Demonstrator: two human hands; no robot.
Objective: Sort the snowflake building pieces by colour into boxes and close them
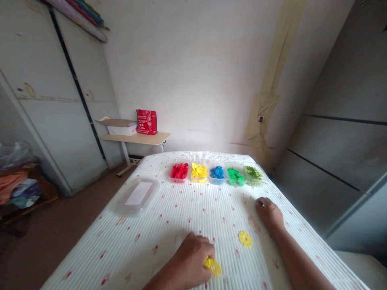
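My left hand [195, 257] is closed at the near middle of the table, pinching yellow notched discs [215, 267] that look joined together, partly hidden by the fingers. To their right, a single yellow notched disc [245, 239] lies flat on the cloth, between my two hands and touched by neither. Over on the right, my right hand [270, 214] rests low over the tabletop with its fingers curled in. A small dark spot shows at its fingertips, and whatever it holds, if anything, I cannot make out.
Along the table's [181, 205] far edge stand clear tubs of red [179, 171], yellow [198, 171], blue [217, 173], green [235, 176] and light green [253, 174] pieces. A clear lid-like container [152, 193] lies left. Behind, a side table [136, 138] carries a red bag [146, 122] and white box [122, 129].
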